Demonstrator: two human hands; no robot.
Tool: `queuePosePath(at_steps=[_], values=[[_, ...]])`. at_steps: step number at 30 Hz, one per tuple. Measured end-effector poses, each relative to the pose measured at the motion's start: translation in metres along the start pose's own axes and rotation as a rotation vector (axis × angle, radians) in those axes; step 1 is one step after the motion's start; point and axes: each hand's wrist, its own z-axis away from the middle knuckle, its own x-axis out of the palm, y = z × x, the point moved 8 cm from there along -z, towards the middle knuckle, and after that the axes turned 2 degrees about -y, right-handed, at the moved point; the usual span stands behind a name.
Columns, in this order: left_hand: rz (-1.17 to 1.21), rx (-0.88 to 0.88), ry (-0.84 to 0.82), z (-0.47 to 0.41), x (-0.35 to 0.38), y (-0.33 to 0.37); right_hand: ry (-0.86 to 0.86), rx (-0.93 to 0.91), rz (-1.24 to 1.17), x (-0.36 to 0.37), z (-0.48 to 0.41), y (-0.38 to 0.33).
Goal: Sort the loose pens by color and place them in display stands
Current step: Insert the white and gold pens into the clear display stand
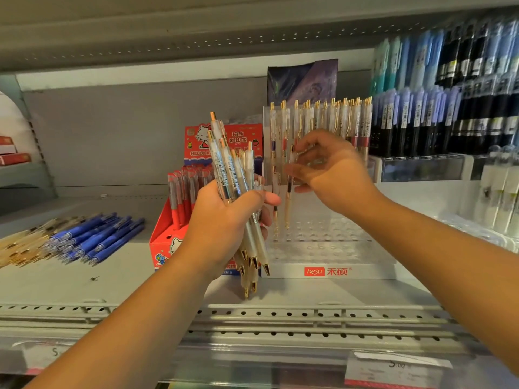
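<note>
Left hand (222,223) is raised above the shelf (118,279), fingers wrapped round a bundle of clear pens (233,169), tips down — right hand (337,175) pinches a single pen (289,192) upright over the clear display stand (323,248).

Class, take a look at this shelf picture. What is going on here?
A person is stocking a shop shelf. The left hand grips a bundle of gold-tipped white pens, while the right hand pinches a single pen over the clear display stand, whose back row is lined with matching pens. Loose blue pens lie further left.
</note>
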Motion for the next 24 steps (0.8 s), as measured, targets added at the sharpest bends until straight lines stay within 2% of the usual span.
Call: queuePosePath(at_steps=[4, 9, 13, 19, 22, 24], values=[[0.005, -0.001, 0.008, 0.000, -0.001, -0.002, -0.028, 0.043, 0.066, -0.001, -0.002, 0.005], [0.020, 0.013, 0.013, 0.000, 0.000, -0.002, -0.146, 0.066, 0.217, 0.011, 0.002, 0.014], [0.038, 0.006, 0.029, -0.001, -0.002, -0.005, -0.081, 0.030, 0.255, 0.006, -0.001, 0.012], [0.083, -0.023, 0.048, -0.002, -0.005, -0.009, -0.055, -0.042, 0.450, 0.001, -0.002, 0.008], [0.102, -0.014, 0.033, -0.001, -0.002, -0.008, -0.020, -0.119, 0.368, -0.002, 0.002, -0.008], [0.104, 0.003, 0.021, -0.001, 0.000, -0.005, -0.115, -0.166, 0.168, 0.004, 0.008, -0.022]])
